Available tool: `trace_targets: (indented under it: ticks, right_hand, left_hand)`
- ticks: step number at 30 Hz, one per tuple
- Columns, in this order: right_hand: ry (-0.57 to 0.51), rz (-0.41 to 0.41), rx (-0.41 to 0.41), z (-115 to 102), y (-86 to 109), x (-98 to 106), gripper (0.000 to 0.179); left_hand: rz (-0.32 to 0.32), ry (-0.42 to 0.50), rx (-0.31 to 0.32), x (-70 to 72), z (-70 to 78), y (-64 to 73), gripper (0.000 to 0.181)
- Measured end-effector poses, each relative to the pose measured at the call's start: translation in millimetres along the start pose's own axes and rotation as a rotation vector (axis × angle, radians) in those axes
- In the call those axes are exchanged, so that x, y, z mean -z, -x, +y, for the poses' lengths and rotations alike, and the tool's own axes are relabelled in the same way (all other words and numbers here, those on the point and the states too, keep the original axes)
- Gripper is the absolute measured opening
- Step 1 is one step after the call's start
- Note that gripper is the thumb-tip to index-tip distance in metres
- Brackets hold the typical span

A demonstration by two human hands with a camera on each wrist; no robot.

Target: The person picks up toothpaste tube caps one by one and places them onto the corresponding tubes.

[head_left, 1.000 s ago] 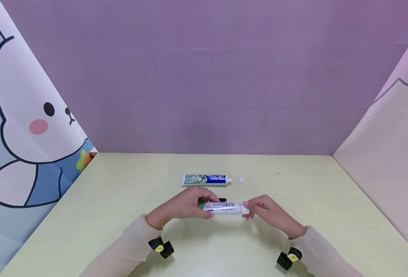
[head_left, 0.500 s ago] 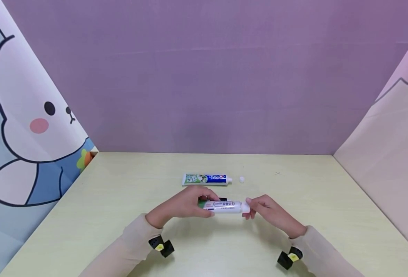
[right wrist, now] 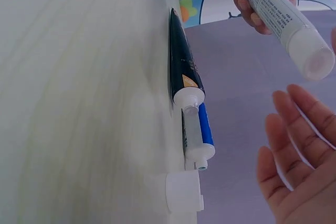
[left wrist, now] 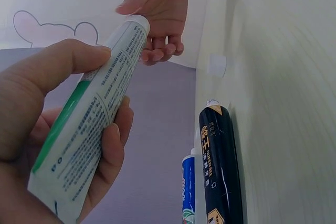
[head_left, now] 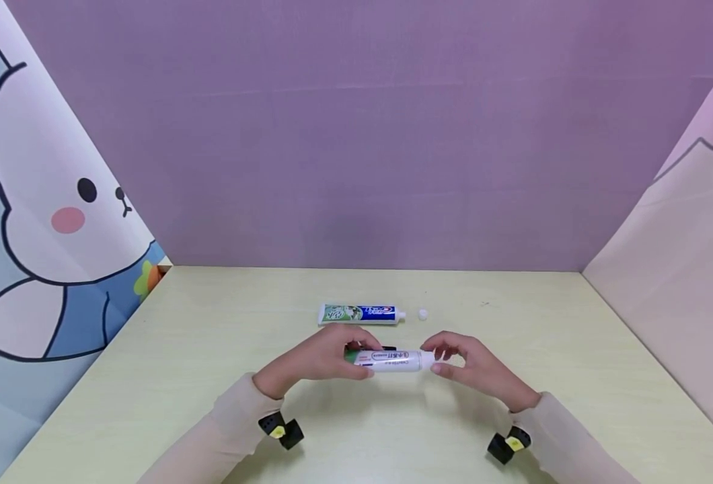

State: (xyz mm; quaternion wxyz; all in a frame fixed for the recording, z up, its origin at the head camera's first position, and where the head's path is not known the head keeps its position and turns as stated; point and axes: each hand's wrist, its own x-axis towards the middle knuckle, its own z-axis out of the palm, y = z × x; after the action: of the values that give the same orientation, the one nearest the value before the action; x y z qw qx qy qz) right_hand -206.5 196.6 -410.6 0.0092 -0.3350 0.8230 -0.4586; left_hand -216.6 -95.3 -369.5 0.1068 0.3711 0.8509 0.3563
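Note:
My left hand [head_left: 335, 353] grips a white and green toothpaste tube [head_left: 389, 361] between thumb and fingers, above the table. Its white cap [right wrist: 311, 54] is on and faces my right hand [head_left: 474, 363]. That hand's fingers are spread around the cap end; in the right wrist view, the fingers [right wrist: 299, 135] stand apart from the cap. Below the held tube lies a black toothpaste tube [left wrist: 220, 161], its nozzle bare, mostly hidden in the head view. Farther back, a blue and green toothpaste tube [head_left: 359, 314] lies with its nozzle uncovered.
A loose white cap [head_left: 422, 314] sits on the pale table [head_left: 241, 302], right of the blue and green tube. A purple panel [head_left: 362, 134] stands along the back edge. Printed panels flank both sides, the left one with a cartoon animal [head_left: 72, 188].
My right hand pinched the cap end of the held tube earlier; now its fingers have opened and spread around it. My left hand and the tube have stayed nearly still.

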Motion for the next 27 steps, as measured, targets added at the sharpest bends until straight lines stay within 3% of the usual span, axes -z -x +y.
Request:
trace_targets:
  ticks: [6,13,27]
  right_hand:
    - [0.046,0.065,0.114,-0.6,0.1,-2.2,0.041]
    - [0.083,0.139,0.238,3.5,-1.1,-4.5,0.045]
    - [0.065,0.161,0.265,1.8,-0.6,-5.8,0.038]
  left_hand:
    - [0.006,-0.002,0.003,0.4,0.8,0.0,0.029]
    - [0.008,-0.004,-0.003,0.6,0.2,0.4,0.029]
    - [0.007,-0.002,-0.007,1.0,0.7,0.1,0.029]
